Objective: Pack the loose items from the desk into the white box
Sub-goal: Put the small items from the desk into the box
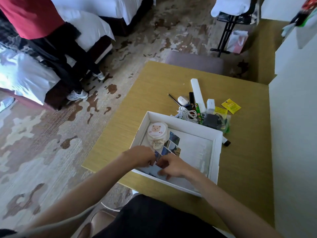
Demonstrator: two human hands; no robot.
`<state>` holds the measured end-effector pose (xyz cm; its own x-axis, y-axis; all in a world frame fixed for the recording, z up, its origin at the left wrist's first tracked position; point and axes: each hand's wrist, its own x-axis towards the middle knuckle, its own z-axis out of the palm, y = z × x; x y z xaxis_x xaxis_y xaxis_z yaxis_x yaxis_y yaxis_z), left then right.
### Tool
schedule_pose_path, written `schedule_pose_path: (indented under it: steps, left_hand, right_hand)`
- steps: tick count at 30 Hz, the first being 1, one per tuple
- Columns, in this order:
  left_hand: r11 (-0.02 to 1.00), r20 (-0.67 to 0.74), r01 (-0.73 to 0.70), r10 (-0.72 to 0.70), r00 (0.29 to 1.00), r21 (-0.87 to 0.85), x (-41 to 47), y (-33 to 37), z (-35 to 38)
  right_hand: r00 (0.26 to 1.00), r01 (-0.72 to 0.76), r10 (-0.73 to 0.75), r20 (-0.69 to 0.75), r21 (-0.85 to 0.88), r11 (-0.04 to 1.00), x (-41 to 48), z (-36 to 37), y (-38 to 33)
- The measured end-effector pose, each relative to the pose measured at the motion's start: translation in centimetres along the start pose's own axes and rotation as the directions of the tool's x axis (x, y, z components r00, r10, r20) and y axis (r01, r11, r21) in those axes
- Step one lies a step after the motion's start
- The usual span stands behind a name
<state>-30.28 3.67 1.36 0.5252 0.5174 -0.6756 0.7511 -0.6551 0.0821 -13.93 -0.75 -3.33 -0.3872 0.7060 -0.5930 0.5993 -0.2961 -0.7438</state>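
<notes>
A shallow white box lies open on the wooden desk. Inside its far left corner sits a rolled cream sock with a bear face, beside a strip of small photo cards. My left hand and my right hand meet over the box's near left corner, both pinching a bluish paper card. Beyond the box lies a loose pile: a white cable, a white earbud case, a long white tube, a pencil and yellow sachets.
A dark pouch in a green-edged plastic bag and a small white tube with a black cap lie by the box's far right side. A grey stool stands behind the desk. A person in red stands by the beds at left.
</notes>
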Motion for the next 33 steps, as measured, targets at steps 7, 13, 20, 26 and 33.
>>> schedule_pose_path:
  steps: [7, 13, 20, 26, 33]
  left_hand:
    - [0.997, -0.048, 0.064, -0.065, 0.997, -0.032, -0.9, 0.3, 0.1]
    - [0.986, -0.103, 0.044, -0.061, 0.993, -0.163, -0.9, -0.7, 0.4]
    - [0.942, -0.392, -0.132, 0.0, 0.92, -0.308, 0.7, -2.0, -4.2]
    - [0.858, -0.625, -0.36, 0.059, 0.778, -0.367, 5.1, -2.7, -10.9]
    - [0.807, -0.545, -0.3, -0.032, 0.838, -0.509, 14.6, -4.9, -15.5]
  right_hand:
    - [1.0, 0.013, -0.012, 0.016, -0.069, 0.998, 0.2, 0.7, -1.2]
    - [0.999, 0.026, -0.025, 0.036, -0.038, 0.999, 0.6, 0.5, -0.9]
    - [0.955, 0.113, -0.152, -0.256, -0.162, 0.98, -0.7, -4.1, -0.8]
    - [0.783, 0.158, -0.138, -0.606, -0.02, 0.987, -2.2, -11.4, -1.4]
    - [0.595, 0.065, -0.107, -0.797, -0.086, 0.994, -0.5, -16.8, -1.4]
